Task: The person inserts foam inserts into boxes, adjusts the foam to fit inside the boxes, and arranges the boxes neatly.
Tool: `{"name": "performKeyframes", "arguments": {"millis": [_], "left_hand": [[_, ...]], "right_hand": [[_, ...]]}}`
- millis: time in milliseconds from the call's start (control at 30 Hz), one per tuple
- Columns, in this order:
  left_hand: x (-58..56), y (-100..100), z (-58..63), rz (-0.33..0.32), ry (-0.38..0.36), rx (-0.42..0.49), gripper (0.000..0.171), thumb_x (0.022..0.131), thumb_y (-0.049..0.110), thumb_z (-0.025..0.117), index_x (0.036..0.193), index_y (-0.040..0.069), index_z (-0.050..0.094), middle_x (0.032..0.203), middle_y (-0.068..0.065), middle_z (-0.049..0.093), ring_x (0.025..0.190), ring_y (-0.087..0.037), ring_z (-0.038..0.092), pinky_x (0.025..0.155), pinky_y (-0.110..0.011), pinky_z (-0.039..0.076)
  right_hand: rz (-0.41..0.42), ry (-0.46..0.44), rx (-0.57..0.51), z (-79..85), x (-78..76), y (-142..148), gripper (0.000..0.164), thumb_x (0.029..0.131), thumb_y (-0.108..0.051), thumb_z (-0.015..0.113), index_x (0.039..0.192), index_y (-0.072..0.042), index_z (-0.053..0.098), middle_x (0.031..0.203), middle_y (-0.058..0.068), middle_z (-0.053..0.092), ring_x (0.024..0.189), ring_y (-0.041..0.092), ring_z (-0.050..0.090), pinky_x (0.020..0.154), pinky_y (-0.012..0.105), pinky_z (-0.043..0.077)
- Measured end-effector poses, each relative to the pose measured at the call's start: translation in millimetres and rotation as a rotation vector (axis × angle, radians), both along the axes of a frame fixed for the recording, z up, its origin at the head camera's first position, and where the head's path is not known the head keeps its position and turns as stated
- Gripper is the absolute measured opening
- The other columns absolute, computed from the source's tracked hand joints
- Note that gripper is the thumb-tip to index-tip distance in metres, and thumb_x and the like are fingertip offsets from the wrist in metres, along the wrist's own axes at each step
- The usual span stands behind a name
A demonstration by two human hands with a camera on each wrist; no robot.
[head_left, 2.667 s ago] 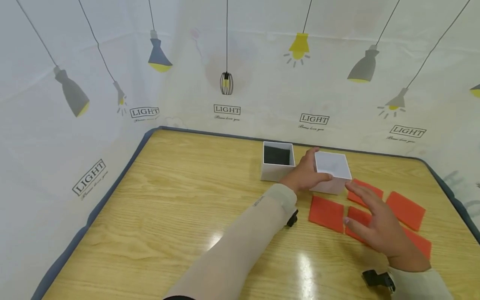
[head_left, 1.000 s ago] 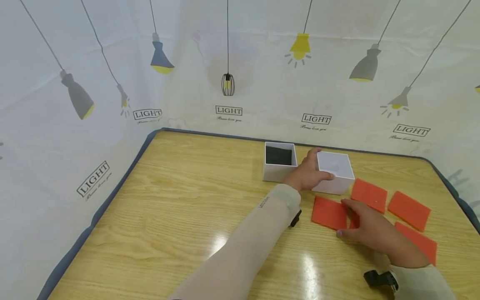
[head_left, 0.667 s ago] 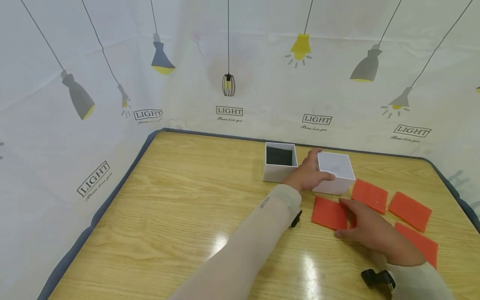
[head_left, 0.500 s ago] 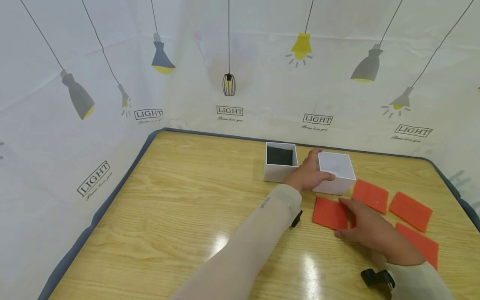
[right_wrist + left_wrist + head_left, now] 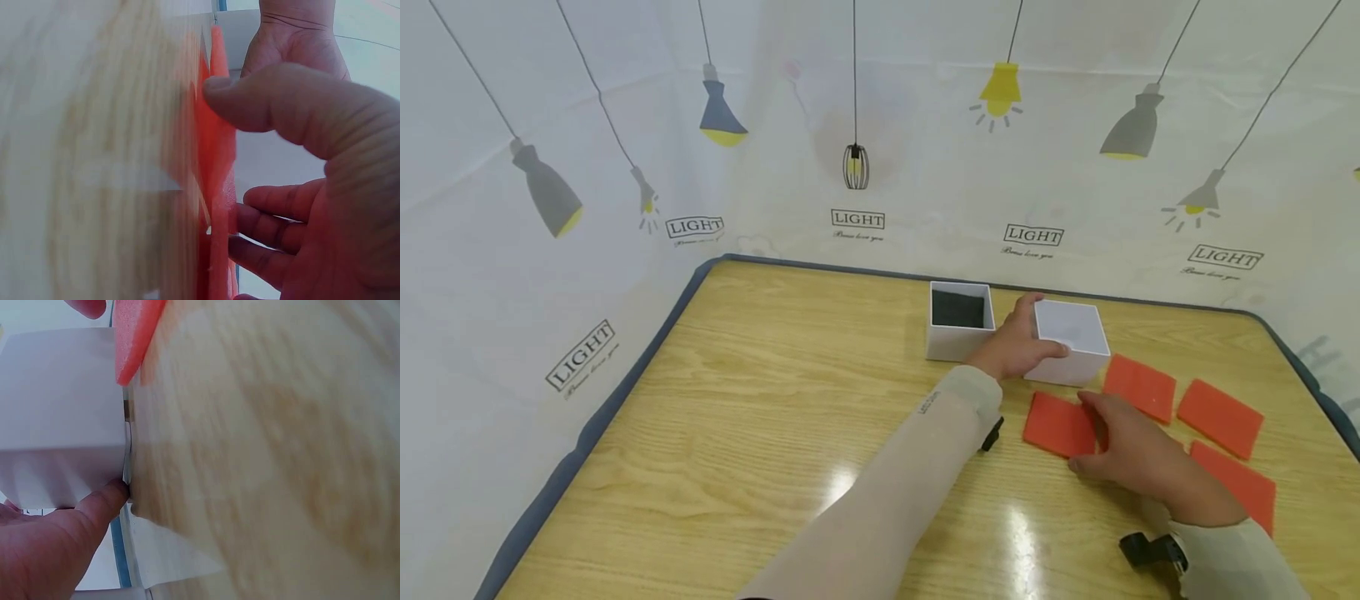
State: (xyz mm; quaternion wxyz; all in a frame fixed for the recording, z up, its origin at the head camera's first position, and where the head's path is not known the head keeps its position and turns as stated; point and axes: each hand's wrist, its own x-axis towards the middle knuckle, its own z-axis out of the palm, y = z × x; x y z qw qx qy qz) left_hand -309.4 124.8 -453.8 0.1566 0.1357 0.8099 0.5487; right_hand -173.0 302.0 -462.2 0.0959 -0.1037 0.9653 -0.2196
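My left hand (image 5: 1015, 344) holds the left side of a white square box (image 5: 1063, 369), thumb across the front wall and fingers behind. In the left wrist view the thumb lies low against the box. My right hand (image 5: 1138, 460) is at the nearest red foam sheet (image 5: 1056, 422) in front of that box, with the thumb at its near edge and the fingers towards its far edge. The right wrist view shows the thumb (image 5: 228, 97) on this sheet, which looks slightly tilted off the table. Another red sheet lies mostly hidden under the right hand.
A second white box (image 5: 955, 342) with a dark sheet inside stands to the left. More red sheets lie at the right: one by the box (image 5: 1141, 387), one further right (image 5: 1221, 417), one nearer (image 5: 1236, 483). A printed fabric wall (image 5: 925, 167) encloses the wooden table (image 5: 737, 417).
My right hand came down from above the red sheets to the left one, its thumb and fingers now closer about that sheet. The left hand stays on the white box.
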Motion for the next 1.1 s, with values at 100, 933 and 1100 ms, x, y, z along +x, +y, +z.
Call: {"name": "performKeyframes", "arguments": {"millis": [100, 933, 1100], "left_hand": [[-0.8, 0, -0.8, -0.004, 0.001, 0.011, 0.092, 0.089, 0.025, 0.085, 0.162, 0.031, 0.028, 0.140, -0.001, 0.055, 0.116, -0.014, 0.055, 0.113, -0.034, 0.045], [2.0, -3, 2.9, -0.005, -0.004, -0.013, 0.090, 0.090, 0.028, 0.085, 0.160, 0.036, 0.029, 0.156, -0.001, 0.049, 0.126, -0.015, 0.052, 0.118, -0.035, 0.041], [1.1, -3, 3.6, -0.012, -0.011, -0.001, 0.091, 0.089, 0.027, 0.085, 0.160, 0.035, 0.029, 0.157, -0.002, 0.048, 0.130, -0.015, 0.051, 0.119, -0.035, 0.040]], "right_hand": [[0.002, 0.008, 0.001, -0.2, -0.6, 0, 0.105, 0.077, -0.038, 0.094, 0.151, 0.014, 0.040, 0.140, 0.032, 0.053, 0.121, 0.044, 0.057, 0.100, 0.065, 0.050], [0.105, 0.179, -0.305, 12.1, 9.7, 8, 0.081, 0.084, -0.006, 0.085, 0.152, 0.006, 0.042, 0.150, 0.024, 0.050, 0.135, 0.031, 0.050, 0.099, -0.002, 0.030], [0.115, 0.231, -0.359, 13.3, 10.5, 13, 0.078, 0.085, -0.003, 0.085, 0.150, 0.005, 0.044, 0.148, 0.023, 0.051, 0.127, -0.009, 0.044, 0.099, -0.001, 0.034]]}}
